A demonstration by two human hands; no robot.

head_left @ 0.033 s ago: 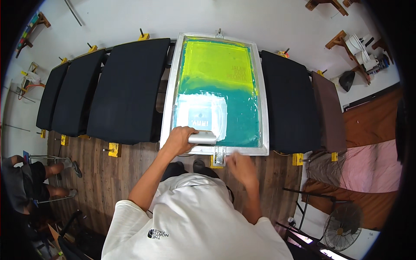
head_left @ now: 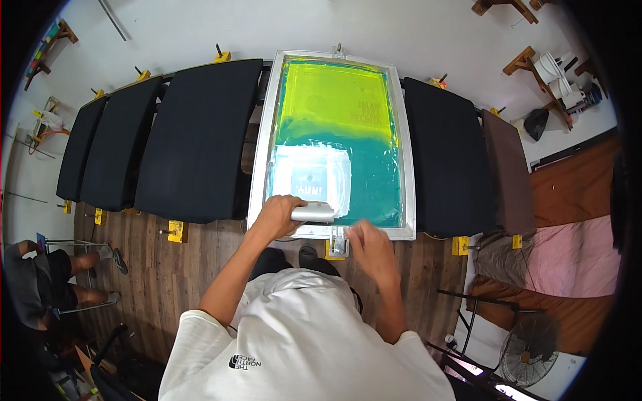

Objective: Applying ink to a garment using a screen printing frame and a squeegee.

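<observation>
My left hand [head_left: 279, 215] grips a silver squeegee [head_left: 311, 211] at the lower left of a metal-framed printing screen [head_left: 405, 167]. The mesh is yellow-green at the top and teal below, with a pale patch of ink [head_left: 307, 164] above the squeegee. My right hand [head_left: 368, 244] has curled fingers beside the metal clamp [head_left: 339, 240] on the screen's near edge; what they hold, if anything, is hidden.
Dark fabric-covered boards [head_left: 197, 134] flank the screen, with a brown board [head_left: 508, 174] farther right and yellow brackets [head_left: 176, 231] along their ends. A seated co-worker [head_left: 27, 281] is at left. Draped cloth [head_left: 568, 254] and a standing fan [head_left: 525, 347] are at right.
My right hand has shifted slightly upward toward the clamp. My left hand and the squeegee look about the same.
</observation>
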